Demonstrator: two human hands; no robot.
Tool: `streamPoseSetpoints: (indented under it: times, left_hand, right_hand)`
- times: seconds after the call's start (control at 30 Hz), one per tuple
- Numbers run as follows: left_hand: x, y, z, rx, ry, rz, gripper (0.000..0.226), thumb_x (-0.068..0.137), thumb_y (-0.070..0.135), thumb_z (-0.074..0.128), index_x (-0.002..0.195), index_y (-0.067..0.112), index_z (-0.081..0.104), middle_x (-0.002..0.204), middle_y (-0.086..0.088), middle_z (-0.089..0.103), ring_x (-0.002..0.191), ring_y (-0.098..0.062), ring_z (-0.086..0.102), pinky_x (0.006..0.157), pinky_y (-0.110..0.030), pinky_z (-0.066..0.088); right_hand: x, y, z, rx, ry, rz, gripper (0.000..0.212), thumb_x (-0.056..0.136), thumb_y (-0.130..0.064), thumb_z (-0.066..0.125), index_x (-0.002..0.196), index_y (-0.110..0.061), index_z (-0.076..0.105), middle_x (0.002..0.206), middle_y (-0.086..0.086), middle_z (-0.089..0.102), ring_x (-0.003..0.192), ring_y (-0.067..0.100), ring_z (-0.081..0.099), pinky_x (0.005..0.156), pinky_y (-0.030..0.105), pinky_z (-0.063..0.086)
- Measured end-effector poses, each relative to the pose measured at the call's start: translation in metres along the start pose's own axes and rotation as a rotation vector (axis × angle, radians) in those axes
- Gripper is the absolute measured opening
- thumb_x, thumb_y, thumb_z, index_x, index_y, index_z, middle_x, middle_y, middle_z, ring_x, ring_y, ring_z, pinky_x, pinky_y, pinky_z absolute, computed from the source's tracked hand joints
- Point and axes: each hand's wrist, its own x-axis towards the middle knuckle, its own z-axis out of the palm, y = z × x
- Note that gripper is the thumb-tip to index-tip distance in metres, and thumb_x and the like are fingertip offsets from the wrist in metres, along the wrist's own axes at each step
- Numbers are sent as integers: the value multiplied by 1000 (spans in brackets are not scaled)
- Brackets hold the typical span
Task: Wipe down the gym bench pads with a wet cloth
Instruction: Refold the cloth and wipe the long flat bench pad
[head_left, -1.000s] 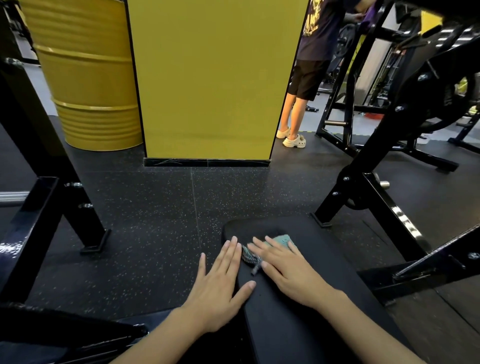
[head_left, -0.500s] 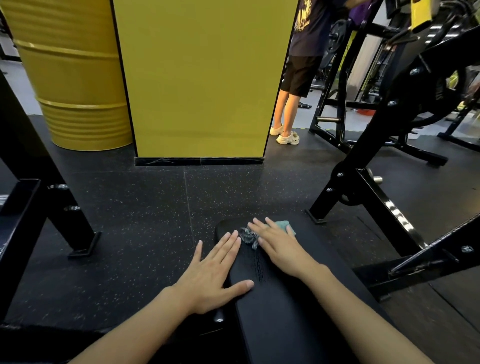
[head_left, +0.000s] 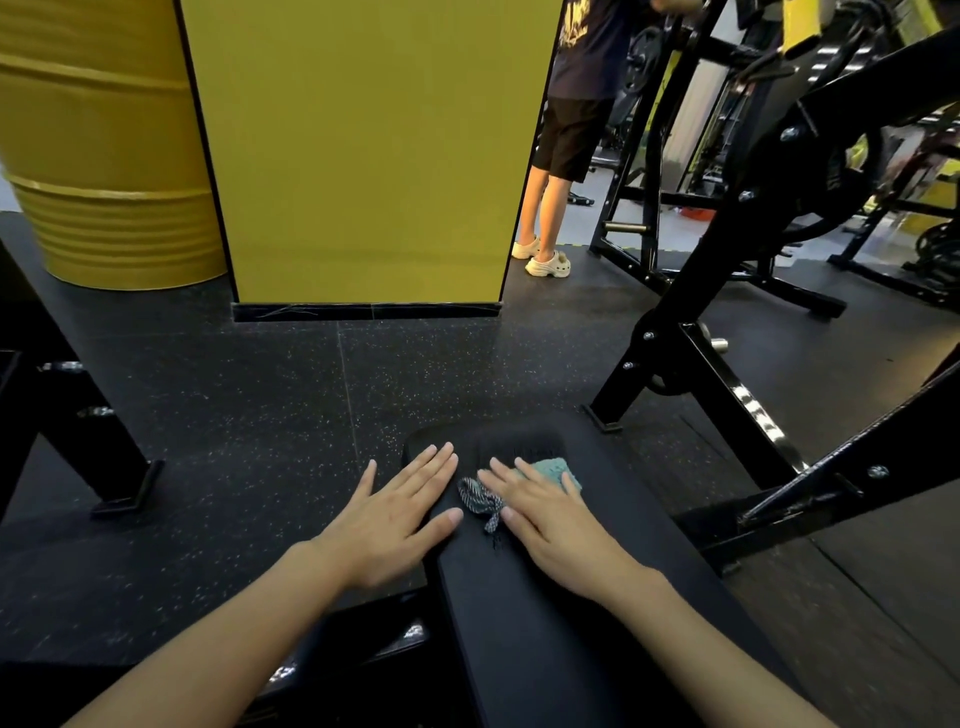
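My right grip (head_left: 550, 525) lies flat with its fingers straight, pressing the cloth (head_left: 558, 470) onto the pad (head_left: 545, 649) of the counter. Nothing curls around the fabric; the palm alone pins it. I judge that suits wiping, since a flat palm spreads the pressure and lets the wet cloth slide along with it. The cloth's teal part shows past the fingers toward 1 o'clock, and a grey patterned tail bunches out at 9 o'clock beside the thumb. All of this sits near the pad's far end, at 12 o'clock from me.

My left grip (head_left: 387, 525) is just beside the right, at its 9 o'clock. It is also spread flat and holds nothing, with thumb and fingertips on the pad's left edge and the palm hanging off it. To me it looks like a brace. On the black surface I cannot tell wet from dry.

Further out is the speckled floor (head_left: 260, 441), with a yellow pillar (head_left: 363, 156) at 12, a yellow drum (head_left: 104, 156) at 10 and a black machine frame (head_left: 670, 332) at 2. A person (head_left: 571, 119) stands at 1, well apart.
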Motion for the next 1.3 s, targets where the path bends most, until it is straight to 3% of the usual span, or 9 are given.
streamPoseSetpoints:
  times: [0.13, 0.33, 0.53, 0.7, 0.97, 1.13, 1.3]
  left_hand:
    - [8, -3, -2, 11, -4, -17, 90, 75, 75, -9, 154, 35, -15, 155, 28, -27, 138, 11, -31, 116, -44, -20]
    - [11, -5, -3, 5, -6, -15, 87, 77, 73, -8, 154, 34, -15, 155, 28, -27, 139, 10, -32, 117, -45, -19]
    - [13, -8, 1, -40, 8, -17, 79, 84, 69, -1, 154, 37, -13, 155, 31, -26, 137, 13, -32, 118, -43, -17]
    - [13, -11, 2, -45, 10, -9, 73, 89, 67, 3, 154, 38, -13, 154, 32, -26, 137, 14, -32, 118, -44, -17]
    - [13, -13, 1, -71, -6, -2, 76, 86, 69, 3, 155, 38, -11, 154, 33, -25, 136, 15, -32, 119, -44, -15]
    - [14, -11, 3, -84, 3, -6, 79, 83, 71, 2, 155, 38, -11, 154, 32, -25, 136, 15, -32, 119, -43, -14]
    - [14, -11, 4, -80, 13, -16, 82, 82, 72, 0, 155, 37, -12, 155, 32, -26, 136, 14, -33, 119, -43, -13]
  right_hand:
    - [-3, 8, -2, 5, -18, -23, 44, 107, -34, 28, 149, -48, 23, 157, -30, 11, 146, -6, -5, 116, 34, -10]
    - [57, 42, -18, 2, 19, 92, 45, 107, -29, 31, 150, -40, 29, 160, -20, 18, 150, 6, 3, 120, 52, -4]
    - [95, 57, -27, -6, 48, 189, 45, 107, -27, 30, 151, -34, 31, 161, -14, 20, 151, 13, 8, 118, 56, -1]
    - [62, 55, -26, -4, 53, 140, 45, 107, -28, 30, 151, -37, 29, 160, -18, 19, 150, 7, 6, 119, 50, -3]
    - [-31, 68, -24, -28, 30, 53, 43, 106, -34, 32, 139, -60, 22, 152, -38, 12, 144, -12, -4, 118, 30, -7]
    - [-9, 67, -23, -139, 77, 100, 45, 107, -33, 28, 150, -46, 22, 154, -30, 11, 146, -5, -4, 118, 35, -12]
    - [35, 78, -30, -98, 86, 153, 45, 107, -28, 30, 152, -36, 28, 160, -17, 20, 150, 8, 6, 120, 40, -3]
